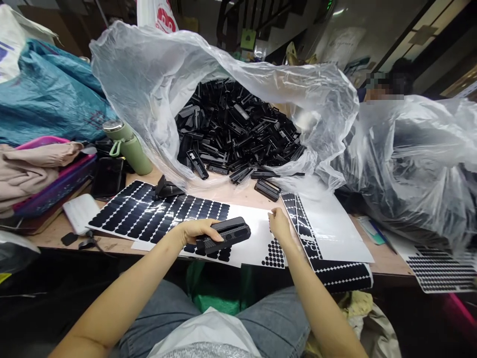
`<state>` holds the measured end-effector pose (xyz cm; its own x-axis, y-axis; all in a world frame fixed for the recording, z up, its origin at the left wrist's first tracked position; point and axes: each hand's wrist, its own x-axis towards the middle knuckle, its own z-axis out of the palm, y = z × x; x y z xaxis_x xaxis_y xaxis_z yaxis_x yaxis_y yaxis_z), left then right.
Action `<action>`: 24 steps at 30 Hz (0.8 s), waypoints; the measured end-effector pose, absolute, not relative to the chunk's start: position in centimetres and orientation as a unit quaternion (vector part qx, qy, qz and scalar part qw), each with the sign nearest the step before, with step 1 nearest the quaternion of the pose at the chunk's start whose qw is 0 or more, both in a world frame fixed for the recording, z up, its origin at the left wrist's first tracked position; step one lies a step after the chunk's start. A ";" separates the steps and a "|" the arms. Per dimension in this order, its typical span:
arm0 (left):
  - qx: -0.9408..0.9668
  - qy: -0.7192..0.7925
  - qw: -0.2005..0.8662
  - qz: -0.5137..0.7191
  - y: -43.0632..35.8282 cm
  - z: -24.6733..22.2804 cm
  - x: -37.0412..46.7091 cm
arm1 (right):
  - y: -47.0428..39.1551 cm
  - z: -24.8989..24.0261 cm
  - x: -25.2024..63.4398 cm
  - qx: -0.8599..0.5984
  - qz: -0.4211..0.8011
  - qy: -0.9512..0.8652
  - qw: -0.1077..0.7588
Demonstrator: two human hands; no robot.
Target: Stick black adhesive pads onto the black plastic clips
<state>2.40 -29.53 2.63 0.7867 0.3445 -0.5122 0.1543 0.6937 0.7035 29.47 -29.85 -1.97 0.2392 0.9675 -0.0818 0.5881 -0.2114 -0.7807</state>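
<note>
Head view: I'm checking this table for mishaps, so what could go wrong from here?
Held by one end, the black part could tip out of the left hand. The black-patterned sheet overhangs the front edge of the table and might get brushed off. Loose pieces lie by the mouth of the plastic bag; more might slide out.

One green flask (134, 153) and one pink-rimmed basket (74, 180) sit left of the open plastic bag (137, 84), which holds dozens of black plastic parts (238, 124).

The single view looks forward and down from the wearer's head, over the lap, apparently fairly near the table (242, 192).
</note>
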 end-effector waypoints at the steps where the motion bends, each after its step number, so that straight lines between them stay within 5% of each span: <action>1: 0.387 0.324 0.861 0.055 -29.5 2.6 2.5 | -28.9 -2.7 30.3 -0.732 0.287 -0.535 0.308; 7: 0.378 0.333 0.862 0.060 -29.3 2.7 2.6 | -26.8 -3.8 31.8 -0.749 0.282 -0.530 0.281; 17: 0.387 0.340 0.855 0.056 -28.6 2.1 3.4 | -34.4 5.4 23.0 -0.559 0.402 -0.642 0.336; 24: 0.404 0.352 0.842 0.058 -28.6 1.8 3.5 | -35.2 5.1 21.1 -0.579 0.389 -0.640 0.322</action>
<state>3.47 -28.58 1.79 0.7449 0.3820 -0.5470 0.1873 0.6673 0.7209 21.10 -35.15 5.15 -0.1215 0.9918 -0.0385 0.4920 0.0265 -0.8702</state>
